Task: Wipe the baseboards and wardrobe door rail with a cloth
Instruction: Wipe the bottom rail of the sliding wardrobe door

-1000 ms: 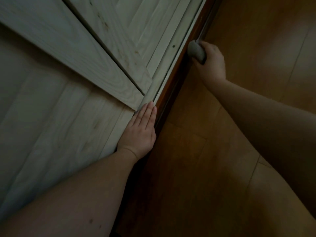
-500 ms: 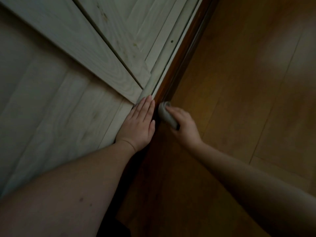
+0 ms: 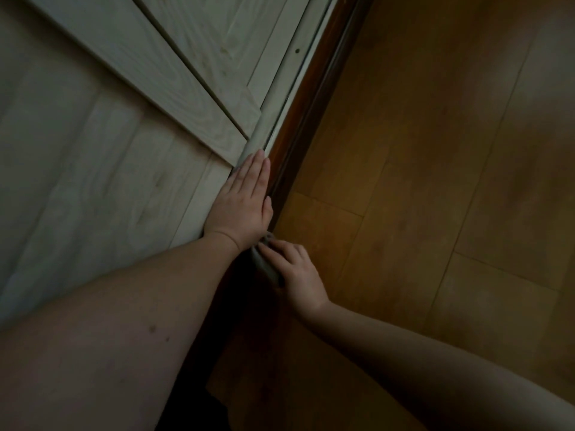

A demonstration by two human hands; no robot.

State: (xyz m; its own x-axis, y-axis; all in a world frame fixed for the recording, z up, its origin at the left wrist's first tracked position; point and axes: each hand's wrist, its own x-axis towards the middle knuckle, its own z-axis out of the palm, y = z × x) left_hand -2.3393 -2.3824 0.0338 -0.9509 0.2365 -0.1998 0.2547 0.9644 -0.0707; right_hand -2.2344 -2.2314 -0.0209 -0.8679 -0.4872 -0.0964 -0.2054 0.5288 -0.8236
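Grey cloth, a small folded pad (image 3: 264,264), sits under our right hand (image 3: 297,275), whose curled fingers pinch it against the dark reddish-brown wooden rail strip (image 3: 306,98) at the wardrobe's foot. From our head view, that rail's long axis runs diagonally from lower left up to the upper right, away from us, so the unwiped stretch seems to lie ahead of the cloth. Our left hand (image 3: 244,202) lies flat, fingers straight and together, braced on the pale whitewashed wooden wardrobe door (image 3: 102,157), just above and nearly touching the right. Warm orange-brown plank flooring (image 3: 435,188) fills the right side; the room is dim.
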